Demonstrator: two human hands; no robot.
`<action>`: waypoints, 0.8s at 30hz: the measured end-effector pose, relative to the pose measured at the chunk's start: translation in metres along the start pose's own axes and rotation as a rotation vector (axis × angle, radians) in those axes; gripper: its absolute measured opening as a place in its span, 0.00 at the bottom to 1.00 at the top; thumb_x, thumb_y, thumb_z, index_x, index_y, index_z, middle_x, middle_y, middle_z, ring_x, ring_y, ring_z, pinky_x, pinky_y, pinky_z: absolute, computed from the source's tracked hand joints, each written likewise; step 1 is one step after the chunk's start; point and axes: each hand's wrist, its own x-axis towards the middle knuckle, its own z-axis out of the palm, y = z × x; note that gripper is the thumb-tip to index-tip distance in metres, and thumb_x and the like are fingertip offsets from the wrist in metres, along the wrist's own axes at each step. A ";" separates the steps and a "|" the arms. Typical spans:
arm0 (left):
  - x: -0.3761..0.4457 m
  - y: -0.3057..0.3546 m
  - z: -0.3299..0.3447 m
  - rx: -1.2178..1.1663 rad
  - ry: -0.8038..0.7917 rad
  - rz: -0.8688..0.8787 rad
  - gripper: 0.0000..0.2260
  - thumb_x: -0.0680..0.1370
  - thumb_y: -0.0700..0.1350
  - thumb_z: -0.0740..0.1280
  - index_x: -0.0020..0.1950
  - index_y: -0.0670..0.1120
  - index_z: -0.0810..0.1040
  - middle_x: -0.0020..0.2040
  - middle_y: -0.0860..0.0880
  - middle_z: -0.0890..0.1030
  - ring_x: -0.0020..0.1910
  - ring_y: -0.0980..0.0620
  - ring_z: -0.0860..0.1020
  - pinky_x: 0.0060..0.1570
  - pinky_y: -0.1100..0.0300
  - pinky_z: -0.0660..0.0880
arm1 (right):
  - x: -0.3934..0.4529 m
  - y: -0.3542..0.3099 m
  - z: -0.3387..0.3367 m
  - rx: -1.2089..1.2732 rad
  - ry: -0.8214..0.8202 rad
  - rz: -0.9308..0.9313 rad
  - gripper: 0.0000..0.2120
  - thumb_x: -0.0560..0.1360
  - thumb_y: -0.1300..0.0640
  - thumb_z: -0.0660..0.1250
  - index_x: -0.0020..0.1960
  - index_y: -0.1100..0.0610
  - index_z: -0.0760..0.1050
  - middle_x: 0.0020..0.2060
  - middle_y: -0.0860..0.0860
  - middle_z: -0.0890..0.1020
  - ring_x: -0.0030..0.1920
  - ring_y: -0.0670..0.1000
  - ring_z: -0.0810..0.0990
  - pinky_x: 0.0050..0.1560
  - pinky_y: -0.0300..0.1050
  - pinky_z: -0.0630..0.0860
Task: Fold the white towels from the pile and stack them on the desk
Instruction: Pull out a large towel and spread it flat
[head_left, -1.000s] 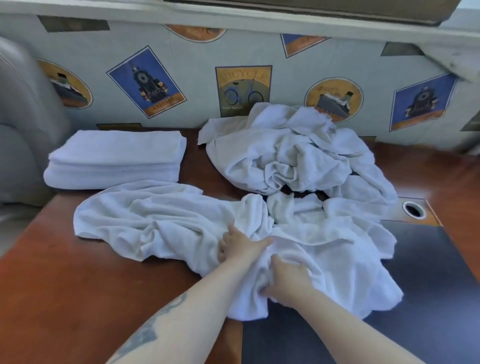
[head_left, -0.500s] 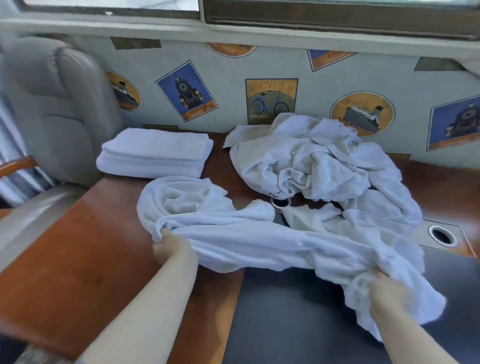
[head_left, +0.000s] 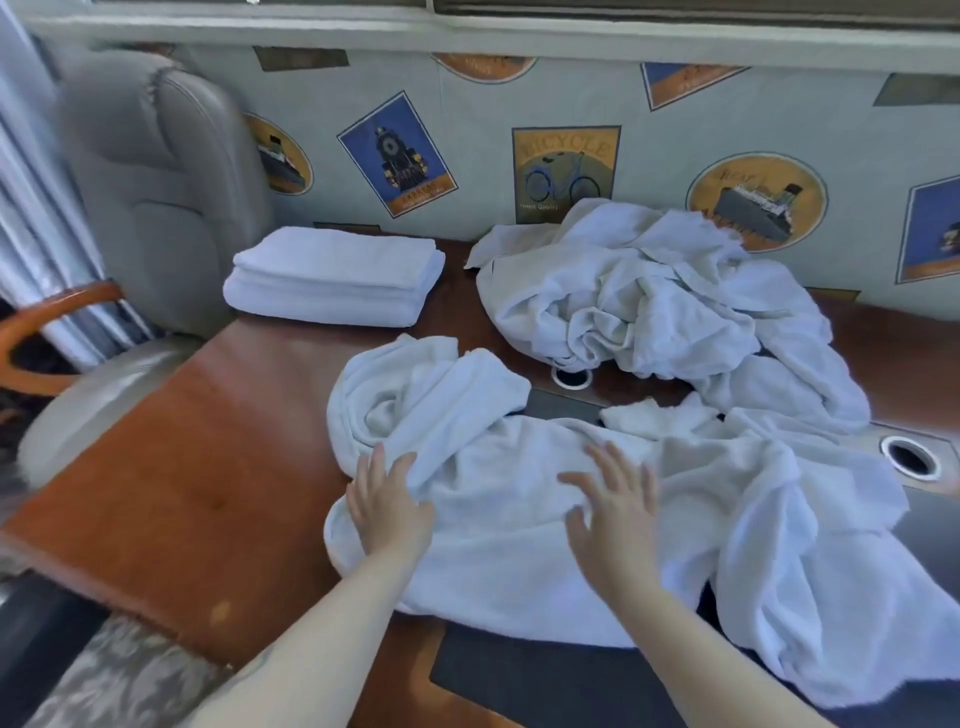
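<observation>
A crumpled white towel (head_left: 498, 545) lies spread across the near part of the wooden desk (head_left: 187, 467). My left hand (head_left: 387, 506) rests flat on its left end, fingers straight. Over the towel's middle, my right hand (head_left: 613, 512) has its fingers spread, touching or just above the cloth. Behind, against the wall, sits the pile of unfolded white towels (head_left: 649, 301). A stack of folded white towels (head_left: 332, 275) stands at the desk's back left.
A grey padded chair (head_left: 156, 182) with a wooden armrest stands left of the desk. Two round cable holes (head_left: 910, 457) are set in the desk, one near the pile. A dark inlay (head_left: 545, 675) covers the desk's near right. A wall with poster prints rises behind.
Both hands have let go of the towel's bunched ends and now lie open on it. The towel has dropped onto the desk in front of me. The camera has turned left.
</observation>
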 end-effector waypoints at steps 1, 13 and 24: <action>0.005 0.005 0.001 0.011 -0.057 0.057 0.24 0.77 0.44 0.67 0.72 0.54 0.66 0.80 0.49 0.51 0.79 0.47 0.48 0.76 0.50 0.47 | -0.006 -0.020 0.014 0.002 -0.282 -0.096 0.21 0.77 0.52 0.66 0.69 0.45 0.71 0.77 0.49 0.59 0.79 0.49 0.49 0.76 0.48 0.37; 0.071 -0.014 -0.011 -0.128 -0.406 -0.002 0.09 0.74 0.49 0.68 0.53 0.53 0.76 0.46 0.53 0.76 0.54 0.49 0.77 0.51 0.56 0.64 | 0.018 -0.084 0.048 0.002 -0.961 0.155 0.02 0.71 0.57 0.58 0.39 0.52 0.67 0.41 0.48 0.72 0.44 0.53 0.71 0.39 0.42 0.67; 0.095 -0.050 -0.046 -0.585 -1.119 0.064 0.15 0.68 0.36 0.65 0.54 0.42 0.78 0.45 0.49 0.79 0.46 0.52 0.78 0.47 0.60 0.74 | 0.088 -0.159 0.096 0.944 -0.372 0.790 0.40 0.70 0.43 0.74 0.74 0.50 0.57 0.63 0.49 0.71 0.63 0.55 0.74 0.62 0.50 0.72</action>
